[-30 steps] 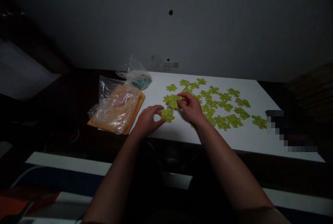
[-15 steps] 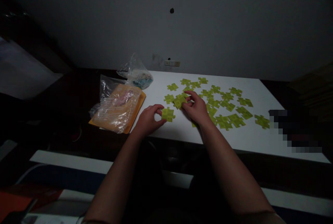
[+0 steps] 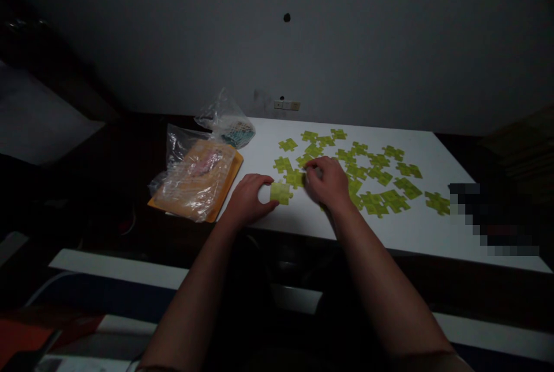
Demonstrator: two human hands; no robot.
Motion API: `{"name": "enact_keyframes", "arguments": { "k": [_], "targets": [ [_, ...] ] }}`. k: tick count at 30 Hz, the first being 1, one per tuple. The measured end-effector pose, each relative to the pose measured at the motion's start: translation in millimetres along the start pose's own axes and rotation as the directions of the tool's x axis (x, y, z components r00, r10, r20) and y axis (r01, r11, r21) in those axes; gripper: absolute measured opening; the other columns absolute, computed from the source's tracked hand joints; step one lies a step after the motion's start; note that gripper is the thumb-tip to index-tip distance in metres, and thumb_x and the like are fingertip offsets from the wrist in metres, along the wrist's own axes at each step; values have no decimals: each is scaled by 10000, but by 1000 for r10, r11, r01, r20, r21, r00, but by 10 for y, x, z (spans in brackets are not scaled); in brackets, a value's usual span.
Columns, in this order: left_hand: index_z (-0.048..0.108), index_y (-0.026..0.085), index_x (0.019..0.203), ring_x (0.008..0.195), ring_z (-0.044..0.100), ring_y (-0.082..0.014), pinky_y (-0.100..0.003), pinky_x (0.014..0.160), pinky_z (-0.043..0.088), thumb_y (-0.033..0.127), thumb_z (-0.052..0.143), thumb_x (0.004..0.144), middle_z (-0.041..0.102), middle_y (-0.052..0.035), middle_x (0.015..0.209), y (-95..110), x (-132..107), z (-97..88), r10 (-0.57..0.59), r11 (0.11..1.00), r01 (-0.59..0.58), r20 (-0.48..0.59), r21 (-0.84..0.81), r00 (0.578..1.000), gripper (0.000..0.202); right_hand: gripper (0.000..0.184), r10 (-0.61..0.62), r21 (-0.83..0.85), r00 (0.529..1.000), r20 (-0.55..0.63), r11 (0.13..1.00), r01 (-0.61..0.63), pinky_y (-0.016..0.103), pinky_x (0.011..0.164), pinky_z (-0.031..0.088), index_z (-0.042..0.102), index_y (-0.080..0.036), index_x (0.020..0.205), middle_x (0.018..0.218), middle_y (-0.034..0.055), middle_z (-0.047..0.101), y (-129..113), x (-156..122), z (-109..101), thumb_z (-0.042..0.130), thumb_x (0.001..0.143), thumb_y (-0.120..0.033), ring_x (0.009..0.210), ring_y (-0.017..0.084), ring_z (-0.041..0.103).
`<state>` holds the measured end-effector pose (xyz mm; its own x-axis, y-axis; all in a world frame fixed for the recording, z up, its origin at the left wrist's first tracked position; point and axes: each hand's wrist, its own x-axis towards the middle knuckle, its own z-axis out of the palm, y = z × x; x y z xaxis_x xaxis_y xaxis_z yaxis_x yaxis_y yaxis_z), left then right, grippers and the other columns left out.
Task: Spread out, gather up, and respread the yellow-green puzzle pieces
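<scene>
On the white table [image 3: 259, 219], my left hand [image 3: 249, 199] has its thumb and fingertips at the left corners of a yellow-green puzzle piece [image 3: 281, 194]. Another puzzle piece [image 3: 295, 179] lies against that one at its upper right. My right hand [image 3: 329, 183] is closed at this second piece's right edge, with thumb and fingers curled in. Part of the edge is hidden by the fingers. Just above lies a puzzle piece [image 3: 283, 164], close to the second one. Several more pieces [image 3: 379, 175] spread out to the right, some partly covered by my right hand.
Left on the table is an orange-yellow packet [image 3: 225, 187] under a clear plastic bag [image 3: 194, 176]. Behind it stands a clear bag with netted contents [image 3: 238, 132]. A wall with a socket strip [image 3: 286, 105] rises at the back. A pixelated dark patch covers the right end.
The piece in my right hand has come down flat beside the left-hand piece. My right fingers have drawn together and shifted slightly right. My left hand has hardly moved.
</scene>
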<state>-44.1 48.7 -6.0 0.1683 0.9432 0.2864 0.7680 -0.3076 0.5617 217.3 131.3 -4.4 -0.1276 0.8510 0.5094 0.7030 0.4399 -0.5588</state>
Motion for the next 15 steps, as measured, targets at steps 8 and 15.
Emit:
{"name": "enact_keyframes", "arguments": {
  "k": [8,15],
  "targets": [
    [732,249,1227,1333,645,-369,-554,1178,521,399,896,814,751,-109,1351,-22,5,-4,68,996,-71,59,53,996,469,217,154,252,979,-133,961,-117,400,811,532,785,-250,1049,916,34,780,227,-235,-644,588,992,-320,855,247,701],
    [685,234,1433,1416,607,-368,-572,1240,482,460,742,963,708,-135,1482,34,16,45,112,988,-117,57,102,992,524,246,-154,-215,982,112,961,175,503,1020,513,797,-228,1196,1222,95,825,68,-1175,-834,595,1060,-262,1132,329,663]
  ]
}}
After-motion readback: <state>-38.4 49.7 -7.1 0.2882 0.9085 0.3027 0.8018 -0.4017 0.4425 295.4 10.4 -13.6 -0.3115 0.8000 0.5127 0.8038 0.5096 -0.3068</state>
